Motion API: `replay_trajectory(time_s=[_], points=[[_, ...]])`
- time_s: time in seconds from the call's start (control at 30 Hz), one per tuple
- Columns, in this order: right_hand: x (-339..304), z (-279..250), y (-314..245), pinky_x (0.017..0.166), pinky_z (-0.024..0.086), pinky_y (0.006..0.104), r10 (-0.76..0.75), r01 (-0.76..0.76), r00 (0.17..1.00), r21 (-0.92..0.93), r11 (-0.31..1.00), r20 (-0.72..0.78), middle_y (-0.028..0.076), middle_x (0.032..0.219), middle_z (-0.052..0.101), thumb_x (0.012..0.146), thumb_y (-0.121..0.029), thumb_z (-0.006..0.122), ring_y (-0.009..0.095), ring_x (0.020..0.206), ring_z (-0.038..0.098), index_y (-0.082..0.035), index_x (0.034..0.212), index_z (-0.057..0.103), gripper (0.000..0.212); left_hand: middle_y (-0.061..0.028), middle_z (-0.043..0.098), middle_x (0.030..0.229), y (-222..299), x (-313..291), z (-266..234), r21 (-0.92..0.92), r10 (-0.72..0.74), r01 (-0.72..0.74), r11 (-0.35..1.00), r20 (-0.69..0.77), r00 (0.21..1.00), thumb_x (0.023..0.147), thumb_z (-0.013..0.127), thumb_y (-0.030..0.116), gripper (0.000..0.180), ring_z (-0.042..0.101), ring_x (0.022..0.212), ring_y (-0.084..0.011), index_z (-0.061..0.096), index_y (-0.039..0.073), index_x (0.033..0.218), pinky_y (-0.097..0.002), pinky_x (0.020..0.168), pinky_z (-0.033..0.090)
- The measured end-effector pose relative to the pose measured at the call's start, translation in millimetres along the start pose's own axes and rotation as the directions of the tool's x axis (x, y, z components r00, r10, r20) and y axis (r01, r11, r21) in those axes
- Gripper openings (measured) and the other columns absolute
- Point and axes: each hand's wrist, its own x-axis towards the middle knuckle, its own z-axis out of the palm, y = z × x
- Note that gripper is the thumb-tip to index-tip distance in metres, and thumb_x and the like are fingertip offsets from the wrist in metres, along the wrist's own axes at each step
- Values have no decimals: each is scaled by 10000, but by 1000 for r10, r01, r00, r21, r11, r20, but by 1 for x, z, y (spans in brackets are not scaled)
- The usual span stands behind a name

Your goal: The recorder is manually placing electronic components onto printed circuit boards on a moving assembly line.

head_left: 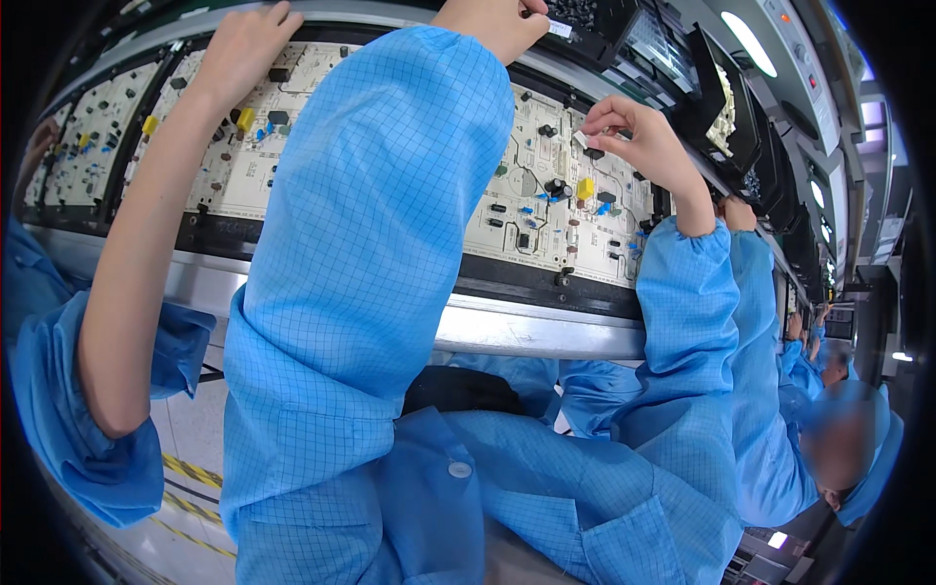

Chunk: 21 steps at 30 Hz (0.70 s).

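My right hand (pixel 639 141) is closed in a pinch, thumb and forefinger on a small white part (pixel 582 139). It hovers over the right side of a pale circuit board (pixel 507 249) bearing a yellow block (pixel 585 188), black capacitors (pixel 558 189) and blue components. At the top edge, partly cut off, is my left hand (pixel 492 24), its fingers curled in beside a bin of dark parts (pixel 577 12). Whatever those fingers hold, if anything, is hidden. My left sleeve (pixel 380 195) covers much of the board area between.
On the left a co-worker's bare arm (pixel 146 244) reaches across another circuit board (pixel 239 190). A second co-worker's hand (pixel 738 213) is close on my right. A metal rail (pixel 546 327) runs along the front. Black parts bins (pixel 721 107) line the back right.
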Motion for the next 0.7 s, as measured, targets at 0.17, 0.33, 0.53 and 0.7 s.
replay_trajectory(time_s=[0.17,0.33,0.53,0.7], points=[[-2,1,-5,736,520,245,-9,8,1000,-40,999,-16,73,911,679,817,-4,678,104,860,639,25,995,584,204,-146,681,821,0,1,5,28,24,-24,999,-3,1000,776,640,148,190,663,786,-252,689,7,895,-327,742,517],[-4,3,-8,744,531,267,-64,61,997,-95,994,-31,75,913,680,798,-4,694,129,854,648,15,970,603,196,-145,679,815,1,1,7,31,35,-34,999,-12,999,773,643,146,182,661,786,-256,692,12,885,-332,740,517],[-3,3,-10,766,532,283,-91,84,995,-146,986,-43,74,900,682,788,-5,697,147,845,650,13,968,611,200,-145,679,811,4,1,10,32,44,-43,999,-27,999,772,642,146,174,663,790,-260,694,16,875,-334,744,518],[-4,4,-9,768,530,287,-103,96,994,-146,985,-40,80,896,685,784,-7,697,160,842,654,15,964,612,200,-149,681,819,6,0,9,48,37,-37,998,-17,999,771,640,155,181,666,799,-262,693,14,871,-337,749,519]])
